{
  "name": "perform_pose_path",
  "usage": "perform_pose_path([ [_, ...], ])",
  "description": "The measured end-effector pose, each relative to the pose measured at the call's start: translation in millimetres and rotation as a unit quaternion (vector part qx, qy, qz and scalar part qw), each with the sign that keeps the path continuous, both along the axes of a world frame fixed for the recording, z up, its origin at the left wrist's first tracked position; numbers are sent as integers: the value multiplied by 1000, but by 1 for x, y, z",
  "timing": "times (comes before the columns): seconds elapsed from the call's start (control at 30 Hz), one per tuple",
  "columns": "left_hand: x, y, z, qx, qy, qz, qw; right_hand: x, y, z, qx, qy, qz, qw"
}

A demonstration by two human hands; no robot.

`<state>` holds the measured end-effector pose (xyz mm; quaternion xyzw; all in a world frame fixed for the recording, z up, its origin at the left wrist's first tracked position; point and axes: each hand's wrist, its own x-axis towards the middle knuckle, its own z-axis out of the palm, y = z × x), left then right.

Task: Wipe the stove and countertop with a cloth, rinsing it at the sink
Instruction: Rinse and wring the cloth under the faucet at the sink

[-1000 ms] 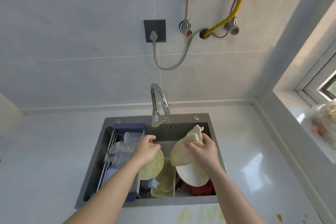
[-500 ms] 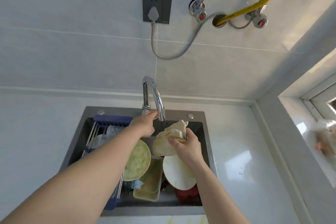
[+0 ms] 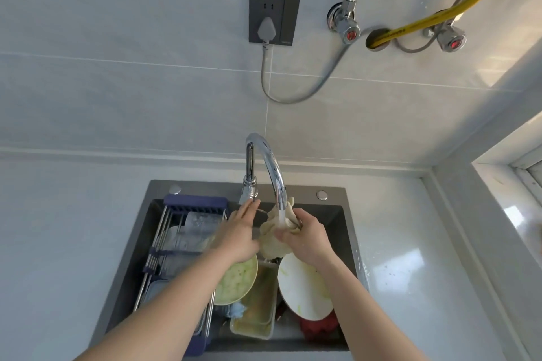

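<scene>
A crumpled pale yellow cloth is bunched in my right hand, which grips it directly under the spout of the chrome faucet. Water runs from the spout onto the cloth. My left hand is over the sink with straight fingers, their tips at the faucet lever at the base. The dark grey sink is set into a white countertop.
The sink holds a green plate, a white plate, a rectangular container and something red. A blue-ended wire rack with glasses spans its left side. A window sill rises at right. A socket is on the wall.
My left hand rose from the green plate to the faucet lever. My right hand brought the cloth under the spout, and water now runs onto it.
</scene>
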<state>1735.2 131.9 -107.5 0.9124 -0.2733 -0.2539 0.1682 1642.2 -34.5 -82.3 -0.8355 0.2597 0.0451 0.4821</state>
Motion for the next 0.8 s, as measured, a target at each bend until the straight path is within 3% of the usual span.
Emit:
perform_pose_path([
  [0.2,-22,4,21,-177,50,25,983,21,-3,3,-4,17,92,996],
  [0.33,-12,2,13,-252,118,151,949,28,3,15,111,-40,35,992],
  [0.47,-14,-8,8,-297,192,250,901,11,7,6,248,-100,-63,961],
  [0.67,-30,-11,14,-330,248,289,864,1,30,-17,286,-68,-171,941],
  [0.8,-38,-14,15,-353,320,310,823,6,50,-20,255,-78,-141,953],
])
